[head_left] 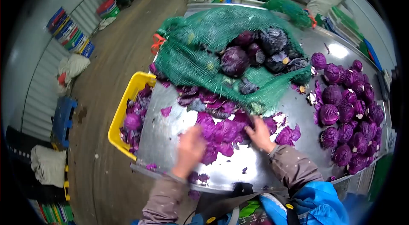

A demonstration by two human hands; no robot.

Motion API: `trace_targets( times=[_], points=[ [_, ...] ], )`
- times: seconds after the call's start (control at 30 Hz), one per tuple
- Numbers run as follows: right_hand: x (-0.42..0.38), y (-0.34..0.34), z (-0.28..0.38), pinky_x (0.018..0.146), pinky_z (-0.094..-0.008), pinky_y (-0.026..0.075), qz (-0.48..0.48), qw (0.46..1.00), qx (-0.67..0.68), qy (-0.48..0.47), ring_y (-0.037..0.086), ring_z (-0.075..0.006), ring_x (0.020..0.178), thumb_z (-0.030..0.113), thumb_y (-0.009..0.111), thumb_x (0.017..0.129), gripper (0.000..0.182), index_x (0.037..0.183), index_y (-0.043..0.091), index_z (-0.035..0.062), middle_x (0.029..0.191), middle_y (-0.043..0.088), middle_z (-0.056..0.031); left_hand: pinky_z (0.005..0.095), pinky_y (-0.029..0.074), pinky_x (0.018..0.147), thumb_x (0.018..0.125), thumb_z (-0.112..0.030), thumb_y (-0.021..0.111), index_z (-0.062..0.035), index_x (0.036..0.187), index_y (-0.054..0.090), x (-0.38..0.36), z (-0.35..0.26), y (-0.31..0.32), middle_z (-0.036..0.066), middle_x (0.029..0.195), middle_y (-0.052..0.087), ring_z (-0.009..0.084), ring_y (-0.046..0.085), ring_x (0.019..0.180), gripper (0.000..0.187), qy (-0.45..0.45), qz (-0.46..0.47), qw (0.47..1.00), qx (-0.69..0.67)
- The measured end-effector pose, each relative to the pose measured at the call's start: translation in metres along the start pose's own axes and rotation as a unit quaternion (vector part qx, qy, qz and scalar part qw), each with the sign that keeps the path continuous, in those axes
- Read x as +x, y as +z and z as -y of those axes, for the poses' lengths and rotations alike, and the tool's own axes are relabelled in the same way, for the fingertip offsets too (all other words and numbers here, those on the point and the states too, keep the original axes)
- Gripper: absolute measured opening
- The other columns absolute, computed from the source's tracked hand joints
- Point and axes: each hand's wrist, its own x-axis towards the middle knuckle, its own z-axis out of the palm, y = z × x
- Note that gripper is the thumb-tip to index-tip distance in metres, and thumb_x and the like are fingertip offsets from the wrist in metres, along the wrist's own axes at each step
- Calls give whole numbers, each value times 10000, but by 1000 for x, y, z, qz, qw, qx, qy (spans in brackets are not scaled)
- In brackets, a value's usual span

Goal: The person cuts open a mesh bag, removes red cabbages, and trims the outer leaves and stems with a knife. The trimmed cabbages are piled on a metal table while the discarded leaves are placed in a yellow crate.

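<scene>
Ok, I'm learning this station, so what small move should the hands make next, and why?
Probably sweep the loose red cabbage leaves toward the yellow crate. They lie spread over the metal table between the left hand and the right hand, and the crate, by the table's left edge, already holds similar purple leaves.

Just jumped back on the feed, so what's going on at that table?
A person has both bare hands at a pile of loose purple cabbage leaves on a shiny metal table: left hand blurred, right hand at the far side. Beyond, a green mesh sack holds dark cabbages. Round bright-purple cabbages sit grouped at right; a yellow plastic crate stands left.
</scene>
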Motion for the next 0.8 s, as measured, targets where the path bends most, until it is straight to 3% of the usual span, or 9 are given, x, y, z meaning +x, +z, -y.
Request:
trace_targets(
  times=[0.03,0.1,0.23,0.4,0.47,0.57,0.67,0.73,0.8],
  points=[
    [-6,9,-8,815,-415,464,4,998,58,-22,572,-388,981,172,621,820,444,1210,484,12,1086,563,-223,438,369,979,751,-123,649,14,1136,562,2,10,37,147,1184,553,294,513,1122,418,216,70,970,82],
    [1,3,16,775,-399,484,67,987,138,-37,618,-365,907,157,606,831,363,1148,543,-8,986,620,-219,628,224,1008,712,-244,681,-174,1152,586,-10,-8,80,90,1280,469,277,374,1261,455,296,225,912,174],
    [43,-34,38,646,-326,488,15,966,235,-106,620,-188,694,146,602,861,259,1052,605,-28,814,662,-143,732,135,956,724,-229,643,-181,1005,647,47,53,84,25,1270,496,239,370,1276,286,232,101,924,288],
    [113,-76,2,439,-250,382,13,951,309,21,461,-56,498,143,585,880,237,1051,585,-21,666,565,-4,638,318,861,689,-107,651,-94,881,659,128,75,-11,110,1099,541,312,477,1062,192,-78,-89,841,528],
    [143,-76,-16,448,-276,409,-28,977,210,14,502,-78,498,179,594,874,253,1024,584,-25,625,548,-23,570,345,894,685,-55,616,-35,947,617,156,37,-26,184,1100,530,371,473,1058,263,81,-202,881,420],
    [189,-64,-26,446,-297,429,3,974,222,38,545,-131,436,264,603,870,315,994,590,-26,570,528,-40,415,429,882,731,-42,600,3,997,588,192,0,27,183,1041,574,350,541,996,270,216,-90,962,142],
    [223,-45,-33,376,-262,411,99,931,328,129,544,-137,419,422,540,901,533,1139,502,-54,781,615,-77,335,487,819,839,-280,658,43,1361,297,212,4,116,197,1162,548,227,582,956,712,-146,60,978,-138],
    [235,-25,-49,349,-247,396,138,876,432,163,543,-142,437,483,483,910,621,1256,422,-28,948,612,-112,439,470,881,848,-447,611,4,1414,171,237,18,132,245,1336,365,376,513,1103,848,-350,147,809,-449],
    [236,-16,-47,344,-239,384,145,838,497,172,539,-139,447,490,485,907,614,1285,408,12,953,603,-110,529,421,939,836,-534,581,-48,1424,150,251,26,136,257,1384,285,461,423,1184,876,-356,132,738,-558]
  ],
)
